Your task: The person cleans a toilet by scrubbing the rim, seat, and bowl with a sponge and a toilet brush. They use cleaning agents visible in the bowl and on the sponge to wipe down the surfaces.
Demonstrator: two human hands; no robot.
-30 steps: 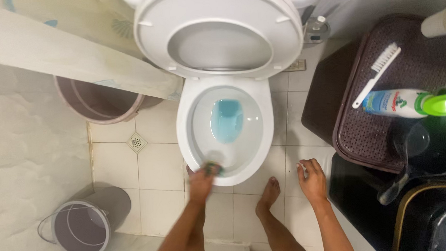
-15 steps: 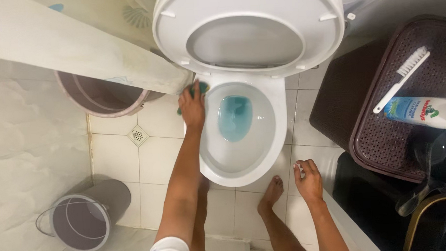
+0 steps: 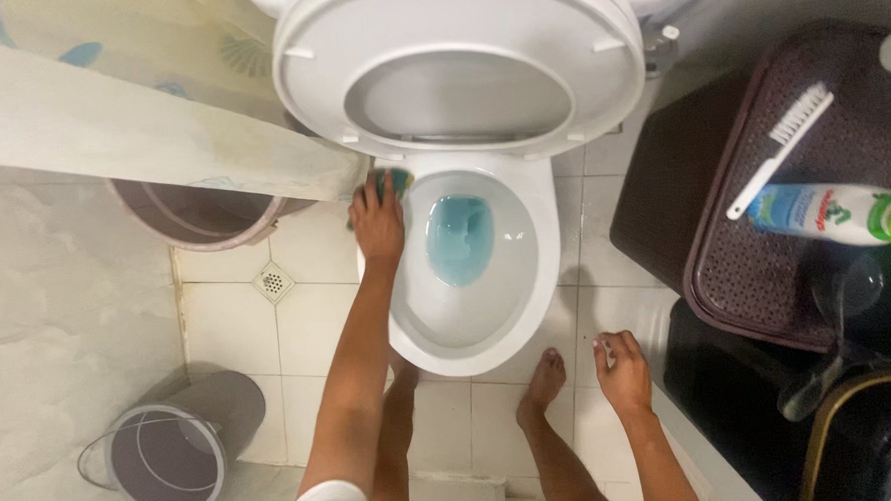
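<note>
At the far left we see a small grey bin [image 3: 164, 461] tipped on its side on the tiled floor [image 3: 309, 327], and above it a brownish basin [image 3: 199, 216] half hidden under a pale ledge [image 3: 110, 125]. A small floor drain [image 3: 274, 282] sits just below the basin.

Next comes our left hand [image 3: 377, 221], stretched forward and pressed flat on a green sponge [image 3: 393, 180] at the back left of the white toilet bowl rim [image 3: 542, 276]. The sponge is mostly covered by the fingers; only a green edge shows, so we cannot make out its shape or texture. It lies on the rim just under the raised seat and lid [image 3: 457, 65]. Blue water [image 3: 459, 238] fills the bottom of the bowl.

Our bare foot [image 3: 543, 381] stands in front of the bowl. Our right hand [image 3: 623, 375] hangs low beside it, fingers loosely curled, holding nothing we can see.

To the right, a dark perforated tray [image 3: 757, 277] carries a white brush [image 3: 780, 149] and a lying white bottle with a green cap [image 3: 834, 213], the cap cut off by the frame edge. The dark shapes below are hard to identify.
</note>
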